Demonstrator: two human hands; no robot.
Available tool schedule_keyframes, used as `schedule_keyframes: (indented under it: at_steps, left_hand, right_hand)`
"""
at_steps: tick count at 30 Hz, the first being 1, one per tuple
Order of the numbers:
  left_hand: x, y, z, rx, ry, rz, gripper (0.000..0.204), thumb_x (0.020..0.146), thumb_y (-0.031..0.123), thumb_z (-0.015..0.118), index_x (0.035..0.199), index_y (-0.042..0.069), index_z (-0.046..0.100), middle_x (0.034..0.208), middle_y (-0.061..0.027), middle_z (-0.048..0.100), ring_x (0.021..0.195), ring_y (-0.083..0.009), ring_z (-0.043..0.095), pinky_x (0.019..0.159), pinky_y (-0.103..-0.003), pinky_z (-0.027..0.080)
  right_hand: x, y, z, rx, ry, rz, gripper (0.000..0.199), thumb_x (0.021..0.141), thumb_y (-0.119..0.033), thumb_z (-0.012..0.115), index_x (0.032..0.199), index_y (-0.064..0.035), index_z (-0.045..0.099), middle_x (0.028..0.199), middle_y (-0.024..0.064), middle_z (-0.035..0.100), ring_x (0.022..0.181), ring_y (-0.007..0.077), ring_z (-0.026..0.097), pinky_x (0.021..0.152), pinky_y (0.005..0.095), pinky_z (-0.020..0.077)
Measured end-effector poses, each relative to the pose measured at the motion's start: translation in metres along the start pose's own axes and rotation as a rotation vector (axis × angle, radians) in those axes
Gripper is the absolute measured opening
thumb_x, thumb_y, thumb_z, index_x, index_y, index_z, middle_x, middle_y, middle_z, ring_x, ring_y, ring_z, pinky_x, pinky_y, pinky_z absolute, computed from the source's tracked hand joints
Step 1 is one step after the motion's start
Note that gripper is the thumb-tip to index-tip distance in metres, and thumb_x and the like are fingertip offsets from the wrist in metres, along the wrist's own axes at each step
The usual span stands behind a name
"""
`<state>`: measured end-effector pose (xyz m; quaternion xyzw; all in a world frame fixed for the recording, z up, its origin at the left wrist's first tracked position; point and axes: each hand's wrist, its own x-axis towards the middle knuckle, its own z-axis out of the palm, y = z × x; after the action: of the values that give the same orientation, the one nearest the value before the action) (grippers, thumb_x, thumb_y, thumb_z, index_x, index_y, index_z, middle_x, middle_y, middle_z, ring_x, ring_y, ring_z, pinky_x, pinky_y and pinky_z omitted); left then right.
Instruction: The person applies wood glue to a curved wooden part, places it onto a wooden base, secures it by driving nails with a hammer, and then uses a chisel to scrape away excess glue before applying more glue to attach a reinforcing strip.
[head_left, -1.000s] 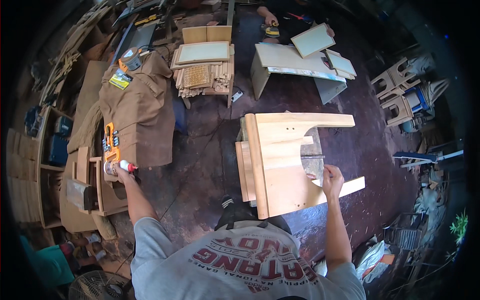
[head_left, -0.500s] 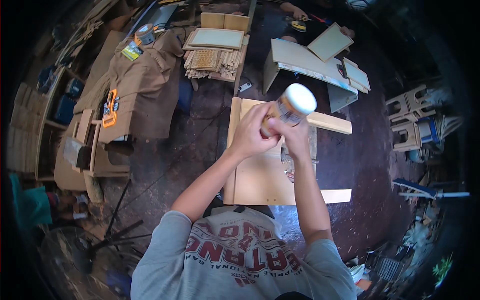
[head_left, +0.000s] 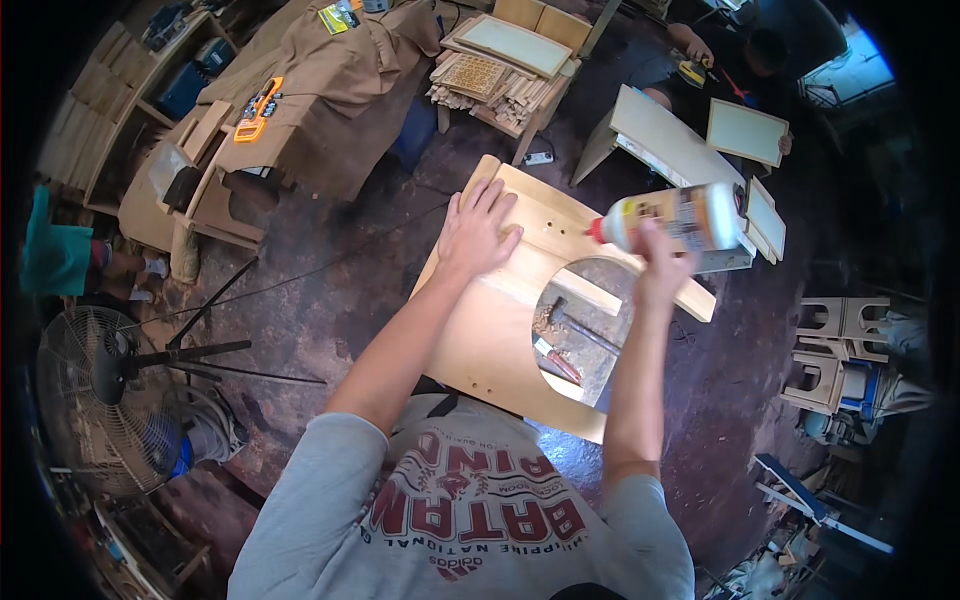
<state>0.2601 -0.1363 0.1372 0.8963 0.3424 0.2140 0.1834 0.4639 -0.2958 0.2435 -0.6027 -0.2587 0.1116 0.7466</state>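
Note:
My left hand (head_left: pixel 478 232) rests on a pale wooden workpiece (head_left: pixel 455 325), its fingers stretched out near the far left edge. My right hand (head_left: pixel 660 268) is wrapped round a glue bottle (head_left: pixel 690 218) with a white base and a red nozzle. The bottle is tipped nearly level, nozzle to the left, above the far rail of the workpiece; whether the nozzle touches the wood I cannot tell. A large curved cut-out opens in the workpiece, with a few small holes near its edges. Through it show a hammer (head_left: pixel 585 330) and a tool with a reddish handle (head_left: pixel 558 362).
A cloth-covered table (head_left: pixel 320 130) holds an orange tool. Beside it stands a stack of wood strips and panels (head_left: pixel 490 85). Another person (head_left: pixel 690 45) works beyond a pale bench (head_left: pixel 665 140). A fan (head_left: pixel 105 375) stands at left; stools (head_left: pixel 825 350) at right.
My hands have parted: the left now lies on the workpiece, while the right has carried the glue bottle rightward and tipped it level, red nozzle showing. The view and workpiece have turned.

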Motion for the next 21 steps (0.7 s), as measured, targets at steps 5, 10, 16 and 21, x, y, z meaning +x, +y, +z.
schedule_keyframes:
  at_steps: [5, 10, 16, 21]
  left_hand:
    - [-0.003, -0.002, -0.007, 0.033, 0.018, -0.023, 0.053, 0.09, 0.04, 0.068, 0.137, 0.015, 0.061, 0.156, -0.0087, 0.048, 0.15, -0.0283, 0.037, 0.12, -0.059, 0.031]
    - [0.001, -0.004, -0.007, 0.032, 0.053, -0.011, 0.053, 0.09, 0.04, 0.068, 0.136, 0.015, 0.063, 0.155, -0.0096, 0.049, 0.149, -0.0281, 0.039, 0.119, -0.059, 0.031]
    - [-0.001, -0.006, -0.008, 0.026, 0.052, -0.016, 0.053, 0.09, 0.042, 0.067, 0.136, 0.016, 0.062, 0.156, -0.0094, 0.049, 0.149, -0.0282, 0.039, 0.12, -0.059, 0.03]
    - [-0.001, -0.005, -0.005, 0.037, 0.056, -0.017, 0.053, 0.091, 0.042, 0.066, 0.136, 0.016, 0.063, 0.156, -0.0094, 0.049, 0.148, -0.0282, 0.039, 0.12, -0.059, 0.03]
  right_hand:
    - [-0.011, 0.065, -0.012, 0.34, -0.017, 0.208, 0.037, 0.089, -0.009, 0.075, 0.124, -0.0064, 0.064, 0.111, 0.0065, 0.071, 0.1, 0.0174, 0.071, 0.087, 0.0321, 0.0607]
    - [0.0, 0.087, -0.024, 0.36, -0.045, 0.325, 0.036, 0.09, -0.017, 0.075, 0.124, -0.0071, 0.064, 0.113, 0.0072, 0.071, 0.102, 0.0209, 0.071, 0.087, 0.0422, 0.0623]
    - [-0.011, 0.089, -0.022, 0.367, -0.074, 0.421, 0.037, 0.087, -0.006, 0.074, 0.122, -0.0091, 0.061, 0.106, 0.0039, 0.07, 0.091, 0.0152, 0.068, 0.081, 0.037, 0.0629]
    - [-0.014, 0.093, -0.029, 0.378, -0.074, 0.408, 0.046, 0.085, -0.003, 0.076, 0.128, -0.0073, 0.059, 0.11, 0.0065, 0.07, 0.099, 0.0191, 0.07, 0.085, 0.0383, 0.0633]
